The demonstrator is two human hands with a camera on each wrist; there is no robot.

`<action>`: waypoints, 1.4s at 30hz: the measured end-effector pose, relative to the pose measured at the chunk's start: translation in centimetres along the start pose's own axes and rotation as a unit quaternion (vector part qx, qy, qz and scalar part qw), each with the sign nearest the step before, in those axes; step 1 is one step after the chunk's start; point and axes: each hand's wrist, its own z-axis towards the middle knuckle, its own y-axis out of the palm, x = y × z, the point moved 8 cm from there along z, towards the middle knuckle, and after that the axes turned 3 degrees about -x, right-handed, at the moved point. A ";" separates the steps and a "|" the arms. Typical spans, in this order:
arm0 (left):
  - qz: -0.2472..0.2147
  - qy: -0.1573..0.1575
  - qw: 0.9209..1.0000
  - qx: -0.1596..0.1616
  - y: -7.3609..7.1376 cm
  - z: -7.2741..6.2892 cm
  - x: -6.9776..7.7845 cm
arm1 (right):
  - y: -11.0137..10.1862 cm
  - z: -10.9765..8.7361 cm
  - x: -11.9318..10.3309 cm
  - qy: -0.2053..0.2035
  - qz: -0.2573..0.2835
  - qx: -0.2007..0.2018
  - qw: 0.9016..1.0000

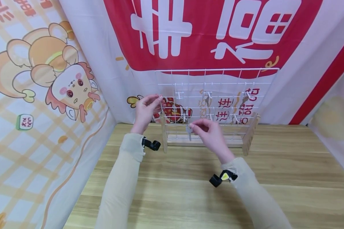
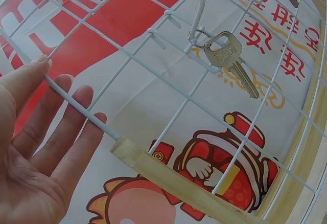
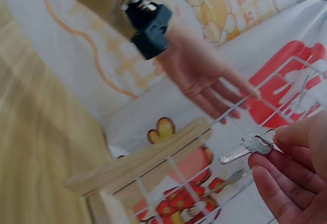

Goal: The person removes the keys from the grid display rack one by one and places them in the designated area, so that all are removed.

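My right hand pinches the ring of a silver key between thumb and index finger, in front of the lower left part of a white wire grid rack. The key's blade points away from the fingers in the right wrist view. At the rack's left side, my left hand holds the edge wire, thumb on one side and fingers on the other. Another silver key hangs by its ring from a hook in the left wrist view. A further key hangs at the upper right.
The rack stands on wooden feet joined by a wooden bar, on a wood-grain table. Several white hooks stick out from the grid. Printed cloth hangs close behind it, with another cloth wall at left.
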 end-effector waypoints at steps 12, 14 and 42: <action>0.000 0.003 1.000 -0.001 0.0 0.0 0.1 | 4.5 -2.8 8.0 0.091 0.109 -0.033 0.989; -0.002 0.005 1.000 -0.001 0.0 0.0 0.1 | 5.3 -3.3 9.2 0.103 0.114 -0.036 0.987; 0.003 -0.002 1.000 -0.002 0.0 -0.1 0.0 | 8.1 -5.5 13.7 0.152 -0.007 -0.048 0.987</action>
